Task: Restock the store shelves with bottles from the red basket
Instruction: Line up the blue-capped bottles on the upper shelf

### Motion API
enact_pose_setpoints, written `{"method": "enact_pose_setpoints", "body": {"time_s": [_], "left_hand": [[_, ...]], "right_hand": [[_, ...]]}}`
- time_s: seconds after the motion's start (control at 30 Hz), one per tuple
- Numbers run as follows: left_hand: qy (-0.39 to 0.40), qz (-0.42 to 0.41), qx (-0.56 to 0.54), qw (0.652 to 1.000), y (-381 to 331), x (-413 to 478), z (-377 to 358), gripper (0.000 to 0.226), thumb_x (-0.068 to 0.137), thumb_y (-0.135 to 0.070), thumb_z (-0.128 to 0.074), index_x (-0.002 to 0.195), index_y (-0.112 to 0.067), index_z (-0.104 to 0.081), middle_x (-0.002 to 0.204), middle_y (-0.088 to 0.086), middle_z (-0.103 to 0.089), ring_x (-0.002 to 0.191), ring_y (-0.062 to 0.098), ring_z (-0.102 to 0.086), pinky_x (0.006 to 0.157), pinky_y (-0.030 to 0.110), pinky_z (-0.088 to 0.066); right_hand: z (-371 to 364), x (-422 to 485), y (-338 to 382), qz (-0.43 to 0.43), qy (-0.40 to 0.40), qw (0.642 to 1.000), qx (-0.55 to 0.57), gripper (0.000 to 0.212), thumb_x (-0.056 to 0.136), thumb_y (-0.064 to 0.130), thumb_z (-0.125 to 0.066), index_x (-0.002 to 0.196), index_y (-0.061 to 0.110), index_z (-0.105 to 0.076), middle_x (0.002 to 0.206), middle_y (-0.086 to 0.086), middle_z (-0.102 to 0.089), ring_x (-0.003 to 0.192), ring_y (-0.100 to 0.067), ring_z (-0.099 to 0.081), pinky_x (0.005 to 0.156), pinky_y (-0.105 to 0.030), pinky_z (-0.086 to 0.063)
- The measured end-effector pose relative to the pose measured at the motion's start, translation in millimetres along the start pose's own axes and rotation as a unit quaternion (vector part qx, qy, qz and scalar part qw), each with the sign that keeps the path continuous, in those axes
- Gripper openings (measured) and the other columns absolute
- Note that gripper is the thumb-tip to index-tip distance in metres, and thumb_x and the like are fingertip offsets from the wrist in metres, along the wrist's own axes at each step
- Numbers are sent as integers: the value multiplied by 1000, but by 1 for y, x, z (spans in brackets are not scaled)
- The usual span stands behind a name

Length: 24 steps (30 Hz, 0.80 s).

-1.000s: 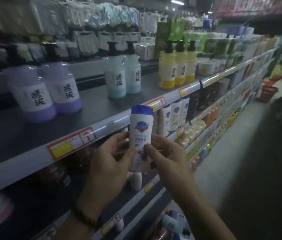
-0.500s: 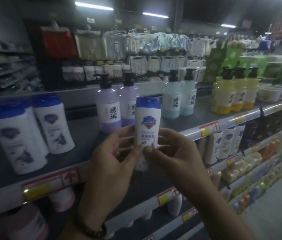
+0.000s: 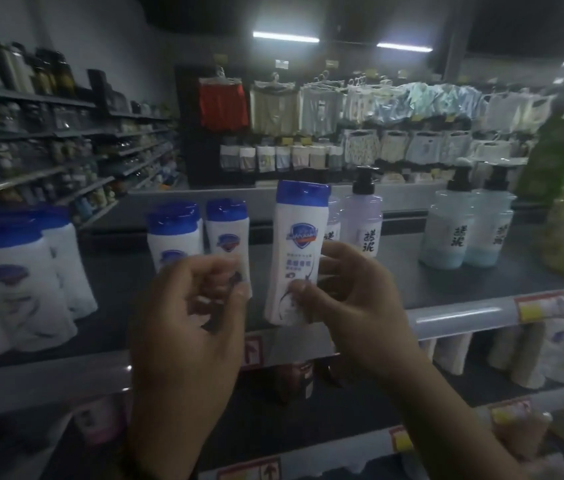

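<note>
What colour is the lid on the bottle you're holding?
Blue, on a white bottle; the head view shows its cap.

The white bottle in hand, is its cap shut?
Shut: the blue cap sits flush atop the white bottle, held upright by the right hand.

- The right hand point(image 3: 353, 299) grips a white plastic bottle with a blue cap point(image 3: 296, 251), upright, over the dark grey shelf point(image 3: 464, 289).
- The left hand point(image 3: 187, 323) hovers just beside it, fingers curled, holding nothing.
- Matching blue-capped white bottles point(image 3: 176, 233) stand behind the left hand.
- Pale lilac pump bottles point(image 3: 363, 220) stand behind the right hand.
</note>
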<state>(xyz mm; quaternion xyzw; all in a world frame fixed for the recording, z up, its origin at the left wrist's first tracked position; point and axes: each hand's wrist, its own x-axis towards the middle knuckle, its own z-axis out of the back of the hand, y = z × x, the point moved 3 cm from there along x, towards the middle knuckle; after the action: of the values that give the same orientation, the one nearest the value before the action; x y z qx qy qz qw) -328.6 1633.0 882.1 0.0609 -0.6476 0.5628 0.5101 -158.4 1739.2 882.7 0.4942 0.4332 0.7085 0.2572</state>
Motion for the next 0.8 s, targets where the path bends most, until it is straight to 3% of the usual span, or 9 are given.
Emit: {"method": "enact_pose_setpoints", "body": {"time_s": [0.17, 0.23, 0.37, 0.57, 0.67, 0.8], "left_hand": [[-132, -24, 151, 979, 31, 9, 36, 41, 83, -19, -83, 116, -14, -59, 112, 4, -56, 103, 26, -56, 87, 45, -50], [-119, 5, 170, 978, 45, 13, 41, 58, 79, -20, -86, 126, -13, -55, 120, 7, -52, 112, 27, -53, 94, 45, -48], [-52, 75, 159, 983, 66, 14, 38, 81, 77, -25, -89, 145, -18, -46, 137, 5, -52, 117, 9, -47, 93, 31, -40], [4, 86, 133, 987, 79, 18, 30, 84, 82, -32, -86, 152, -25, -40, 145, 0, -55, 121, 14, -59, 80, 10, -36], [15, 79, 121, 989, 81, 22, 28, 82, 82, -33, -85, 150, -27, -40, 141, -4, -58, 114, 11, -64, 77, 12, -43], [18, 77, 133, 988, 83, 23, 26, 78, 82, -36, -83, 147, -32, -40, 138, -6, -60, 115, 10, -64, 82, 22, -53]], "right_hand": [[-33, 14, -11, 7, -6, 1000, -28, 38, 94, 14, -81, 128, 24, -68, 117, 6, -78, 105, -13, -76, 86, -41, -66], [-43, 18, -15, 8, -11, 999, -49, 40, 93, 15, -82, 128, 27, -67, 117, 13, -77, 106, -6, -75, 86, -36, -66], [-58, 25, -19, 6, 1, 996, -90, 45, 93, 20, -82, 131, 33, -64, 118, 21, -73, 109, 3, -69, 89, -29, -64], [-69, 31, -26, 5, 0, 993, -121, 46, 92, 21, -82, 128, 41, -61, 115, 25, -70, 106, 9, -65, 84, -20, -62], [-72, 32, -29, 0, 7, 992, -127, 47, 93, 22, -81, 122, 47, -56, 114, 26, -69, 107, 10, -65, 83, -19, -62], [-77, 33, -32, -11, 18, 992, -127, 47, 93, 21, -81, 132, 38, -60, 120, 20, -70, 107, 3, -68, 88, -28, -65]]}}
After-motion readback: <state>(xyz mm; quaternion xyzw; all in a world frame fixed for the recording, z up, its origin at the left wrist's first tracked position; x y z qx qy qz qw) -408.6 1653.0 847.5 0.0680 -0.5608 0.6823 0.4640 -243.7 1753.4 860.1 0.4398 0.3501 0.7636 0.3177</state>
